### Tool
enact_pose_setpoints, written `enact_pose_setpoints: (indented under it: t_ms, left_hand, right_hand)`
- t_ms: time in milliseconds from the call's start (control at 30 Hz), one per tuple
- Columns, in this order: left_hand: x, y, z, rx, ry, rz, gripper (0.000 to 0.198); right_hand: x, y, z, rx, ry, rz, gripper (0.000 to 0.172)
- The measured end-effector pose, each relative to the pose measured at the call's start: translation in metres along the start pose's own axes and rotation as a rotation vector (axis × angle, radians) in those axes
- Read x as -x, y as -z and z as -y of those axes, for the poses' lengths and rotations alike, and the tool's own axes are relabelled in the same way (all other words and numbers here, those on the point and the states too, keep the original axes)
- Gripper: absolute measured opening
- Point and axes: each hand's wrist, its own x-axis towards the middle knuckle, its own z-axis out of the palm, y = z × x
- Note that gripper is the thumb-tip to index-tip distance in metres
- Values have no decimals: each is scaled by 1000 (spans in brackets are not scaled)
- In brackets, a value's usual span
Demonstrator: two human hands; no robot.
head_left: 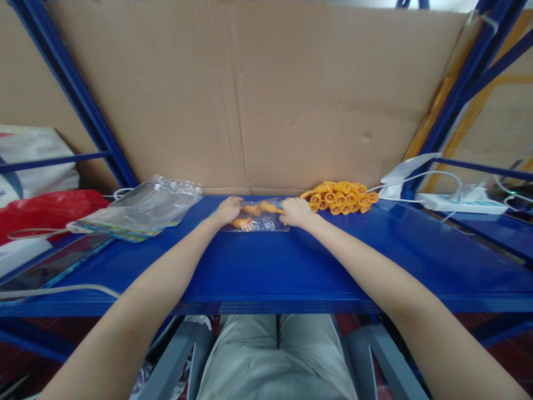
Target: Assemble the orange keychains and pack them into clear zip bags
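Note:
In the head view, a clear plastic bag lies flat on the blue shelf, with a few orange horn-shaped pieces in or on it. My left hand is closed at the bag's left end, beside two of those pieces. From the right, my right hand grips the thin end of an orange horn-shaped piece, its flared end pointing left. Whether that piece is inside the bag or on top of it I cannot tell. Just beyond my right hand sits a stacked pile of orange horn-shaped pieces, flared ends facing me.
A stack of clear plastic bags lies at the left, next to a red bag. Cardboard walls the back, framed by blue posts. At the right is a white power strip with cables. The blue shelf ends close to my lap.

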Motion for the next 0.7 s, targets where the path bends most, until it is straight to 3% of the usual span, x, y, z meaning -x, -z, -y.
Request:
enact_pose_setpoints:
  t_ms: [267,700]
  left_hand:
    - [6,4,-4,26,82,21,55]
    - [4,3,-3,-42,-7,47,40]
  right_hand:
    - [0,-8,2,-19,-30,-60,37]
    - [-1,-1,5,-150,-143,-19,37]
